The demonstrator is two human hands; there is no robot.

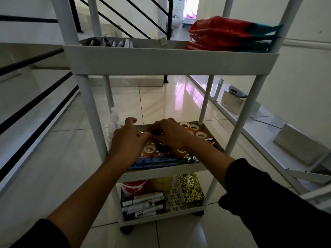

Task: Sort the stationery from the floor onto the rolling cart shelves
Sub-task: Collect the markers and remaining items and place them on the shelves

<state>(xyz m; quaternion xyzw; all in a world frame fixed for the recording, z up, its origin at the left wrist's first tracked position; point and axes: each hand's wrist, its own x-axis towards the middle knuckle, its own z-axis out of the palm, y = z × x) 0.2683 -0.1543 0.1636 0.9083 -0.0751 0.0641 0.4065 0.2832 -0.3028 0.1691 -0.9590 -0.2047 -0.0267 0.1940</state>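
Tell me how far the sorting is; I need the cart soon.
All three white cart shelves hold stock: markers at the bottom, clear tape rolls in the middle. Both hands work among the rolls. No floor stationery shows here.

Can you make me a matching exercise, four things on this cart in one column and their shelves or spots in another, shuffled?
Things:
1. red bags
2. tape rolls
3. markers
4. yellow patterned box

Places:
A. bottom shelf, left side
B. top shelf, right side
C. bottom shelf, right side
D. middle shelf

Pairs: 1-B, 2-D, 3-A, 4-C
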